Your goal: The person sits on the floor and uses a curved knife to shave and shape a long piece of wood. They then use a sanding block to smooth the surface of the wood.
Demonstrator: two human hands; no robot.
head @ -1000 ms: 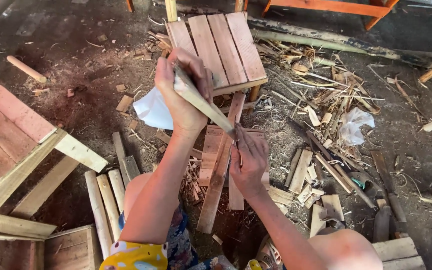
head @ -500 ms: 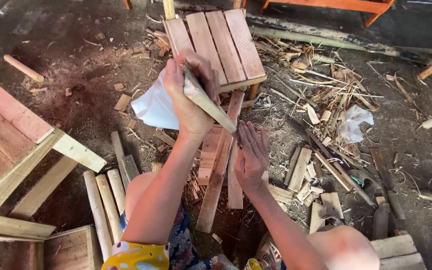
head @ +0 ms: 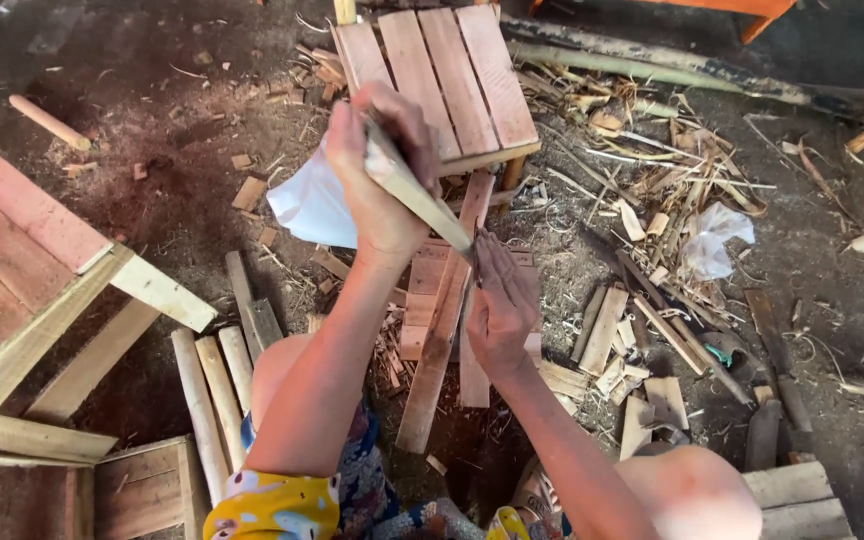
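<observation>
Gripping a wooden slat (head: 414,192), left hand (head: 377,170) (raised), dirt floor (head: 152,110), shavings, perhaps outdoors

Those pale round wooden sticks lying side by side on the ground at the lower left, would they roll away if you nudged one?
The pale round wooden sticks look cylindrical, so one would probably roll if pushed sideways, though its neighbours and the rough dirt ground strewn with wood chips would likely stop it soon. They look straight and solid, so probably stiff. Being thin, dry-looking wood, each seems fairly light.

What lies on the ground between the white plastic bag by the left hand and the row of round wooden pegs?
In the head view, between white plastic bag and round wooden pegs: two flat wooden offcuts and scattered chips on dirt.
</observation>
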